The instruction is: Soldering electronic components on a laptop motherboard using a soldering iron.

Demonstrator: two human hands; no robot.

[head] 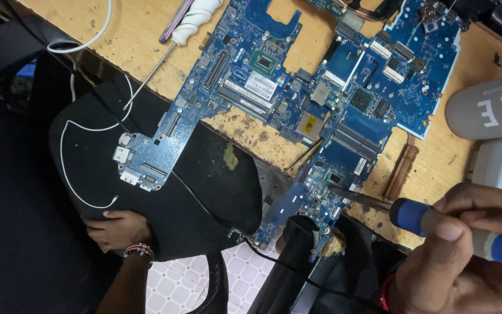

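My right hand (pixel 466 250) grips a blue-handled soldering iron (pixel 419 216); its metal tip rests on the lower end of a blue circuit board (pixel 344 139) lying on the wooden bench (pixel 129 35). A second blue circuit board (pixel 216 87) lies to the left and overhangs the bench edge above a black stool seat (pixel 193 197). My left hand (pixel 114 229), with a beaded wristband, rests fingers curled on the near edge of that black seat and holds nothing.
A screwdriver with a white taped handle (pixel 190 26) lies at the bench's top left. A thin white cable (pixel 68 157) loops over the black seat. A grey cylinder (pixel 489 107) and a white device (pixel 501 163) sit at the right. A copper heat pipe (pixel 402 168) lies beside the board.
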